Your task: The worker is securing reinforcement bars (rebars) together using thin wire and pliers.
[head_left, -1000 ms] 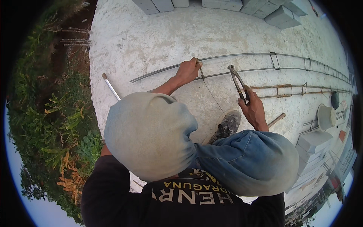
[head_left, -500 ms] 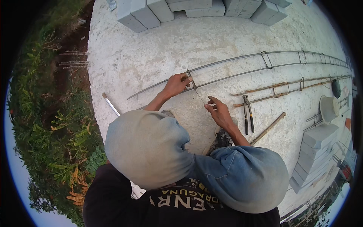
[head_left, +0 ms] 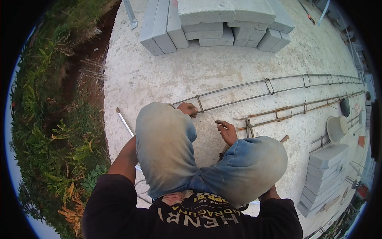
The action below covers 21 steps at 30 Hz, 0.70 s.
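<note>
At the near end of a long frame of two steel bars (head_left: pixel 234 101) joined by square stirrups, my left hand (head_left: pixel 188 108) curls its fingers on the lower bar. The nearest stirrup (head_left: pixel 199 102) stands just right of those fingers. My left knee hides part of this hand. My right hand (head_left: pixel 227 132) is a short way to the right, thumb and fingertips drawn together toward the stirrup. What they hold is too thin to make out. Right beside it, the pincers (head_left: pixel 249 126) lie on the concrete, their handles hidden behind my right knee.
Another, rustier bar frame (head_left: pixel 286 112) lies nearer me on the right. Grey blocks (head_left: pixel 207 34) are stacked ahead, and more blocks (head_left: pixel 324 175) at the right. A pale hat (head_left: pixel 336 129) sits beyond these. The slab's edge drops to plants (head_left: pixel 59 151) on the left.
My view has shifted, showing more of the blocks ahead. My knees now cover more of my hands and the pincers. The thin wire seen between stirrup and right hand no longer shows clearly.
</note>
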Motion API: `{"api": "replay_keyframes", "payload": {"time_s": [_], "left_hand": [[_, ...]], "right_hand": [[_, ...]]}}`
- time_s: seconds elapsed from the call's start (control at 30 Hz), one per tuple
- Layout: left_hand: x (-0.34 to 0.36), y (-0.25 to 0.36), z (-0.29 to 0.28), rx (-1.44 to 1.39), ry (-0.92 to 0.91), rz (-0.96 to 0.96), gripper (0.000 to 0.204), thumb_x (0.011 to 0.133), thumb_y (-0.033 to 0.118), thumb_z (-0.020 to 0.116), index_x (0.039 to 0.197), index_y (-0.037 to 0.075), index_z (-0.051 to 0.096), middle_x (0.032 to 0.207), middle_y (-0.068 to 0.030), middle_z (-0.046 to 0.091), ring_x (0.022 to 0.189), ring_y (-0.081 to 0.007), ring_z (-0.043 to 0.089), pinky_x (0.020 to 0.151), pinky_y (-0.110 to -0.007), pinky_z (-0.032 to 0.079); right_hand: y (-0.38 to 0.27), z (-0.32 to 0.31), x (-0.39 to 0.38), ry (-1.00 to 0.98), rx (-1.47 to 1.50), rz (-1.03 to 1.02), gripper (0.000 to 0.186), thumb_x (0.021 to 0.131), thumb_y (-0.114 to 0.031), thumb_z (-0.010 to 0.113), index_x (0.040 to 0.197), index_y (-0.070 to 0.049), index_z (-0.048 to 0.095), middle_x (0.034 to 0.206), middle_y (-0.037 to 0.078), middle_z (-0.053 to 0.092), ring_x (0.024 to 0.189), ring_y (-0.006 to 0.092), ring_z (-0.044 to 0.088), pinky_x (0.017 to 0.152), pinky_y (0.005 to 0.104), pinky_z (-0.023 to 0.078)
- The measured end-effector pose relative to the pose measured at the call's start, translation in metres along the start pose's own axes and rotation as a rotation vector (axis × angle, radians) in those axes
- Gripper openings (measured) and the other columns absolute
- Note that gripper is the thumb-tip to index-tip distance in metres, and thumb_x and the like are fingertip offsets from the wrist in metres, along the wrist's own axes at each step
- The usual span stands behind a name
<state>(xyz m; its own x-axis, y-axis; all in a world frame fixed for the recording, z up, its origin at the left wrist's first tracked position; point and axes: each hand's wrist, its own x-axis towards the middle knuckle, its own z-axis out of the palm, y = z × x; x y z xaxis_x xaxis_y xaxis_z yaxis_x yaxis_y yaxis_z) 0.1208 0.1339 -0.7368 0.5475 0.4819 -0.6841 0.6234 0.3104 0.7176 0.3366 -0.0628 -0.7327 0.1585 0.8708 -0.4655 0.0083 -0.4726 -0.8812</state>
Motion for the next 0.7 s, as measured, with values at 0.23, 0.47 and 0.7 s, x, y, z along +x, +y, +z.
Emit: {"api": "replay_keyframes", "payload": {"time_s": [0.23,0.47,0.7], "left_hand": [[0.010,0.022,0.008,-0.142,-0.072,-0.005,0.034,0.100,0.027,0.058,0.112,-0.003,0.069,0.101,-0.0104,0.071,0.087,-0.0165,0.069,0.079,-0.029,0.056],[0.007,0.013,0.007,-0.185,-0.053,-0.034,0.039,0.097,0.033,0.061,0.120,0.002,0.067,0.108,-0.0073,0.069,0.093,-0.0143,0.065,0.077,-0.028,0.051],[0.005,0.007,0.009,-0.481,0.067,-0.008,0.026,0.096,0.019,0.063,0.109,-0.004,0.066,0.102,-0.0137,0.071,0.094,-0.0204,0.069,0.081,-0.031,0.055]], "right_hand": [[-0.005,0.007,0.041,0.026,0.144,0.058,0.034,0.089,-0.016,0.064,0.119,-0.003,0.069,0.077,0.002,0.062,0.062,0.0072,0.048,0.056,0.0247,0.040],[-0.009,0.039,0.066,0.055,-0.009,-0.055,0.029,0.086,-0.015,0.065,0.111,-0.002,0.073,0.101,0.018,0.073,0.090,0.0224,0.068,0.085,0.0318,0.050],[-0.025,0.041,0.066,0.059,-0.076,0.071,0.030,0.086,-0.021,0.069,0.106,0.001,0.073,0.087,0.015,0.074,0.077,0.0209,0.068,0.073,0.0317,0.052]]}}
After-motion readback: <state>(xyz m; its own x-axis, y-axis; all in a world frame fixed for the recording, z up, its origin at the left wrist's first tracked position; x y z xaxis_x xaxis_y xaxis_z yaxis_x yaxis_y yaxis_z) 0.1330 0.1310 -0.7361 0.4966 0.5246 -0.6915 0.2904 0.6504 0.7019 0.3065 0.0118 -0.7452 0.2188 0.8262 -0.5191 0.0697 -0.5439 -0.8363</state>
